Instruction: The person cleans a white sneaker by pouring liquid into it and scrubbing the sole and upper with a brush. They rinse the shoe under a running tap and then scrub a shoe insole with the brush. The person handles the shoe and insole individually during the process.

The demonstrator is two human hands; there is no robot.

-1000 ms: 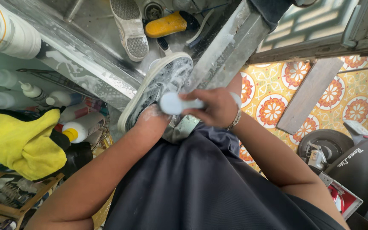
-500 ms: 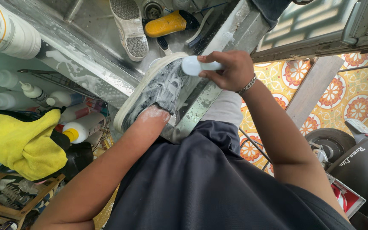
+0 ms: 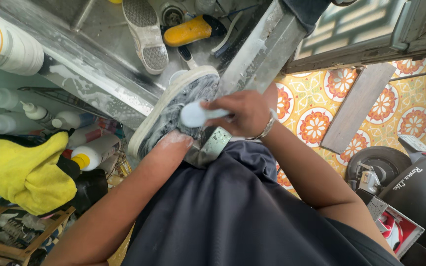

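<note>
left hand (image 3: 173,140): inside soapy dark shoe (image 3: 173,106), arm straight, grip hidden | right hand (image 3: 240,113): elbow bent, fingers closed round white brush (image 3: 195,115) on shoe | shoe: over steel sink (image 3: 99,59) rim

Single view, head-mounted, looking steeply down along the wearer's own torso. Close range: the two hands, right hand (image 3: 240,114) and left hand (image 3: 173,140), sit near frame centre. Beyond the hands, a steel sink (image 3: 99,44) fills the upper frame. Right of the hands, patterned floor tiles (image 3: 316,125). Left of them, a shelf of bottles (image 3: 35,116). No second view to share.
</note>
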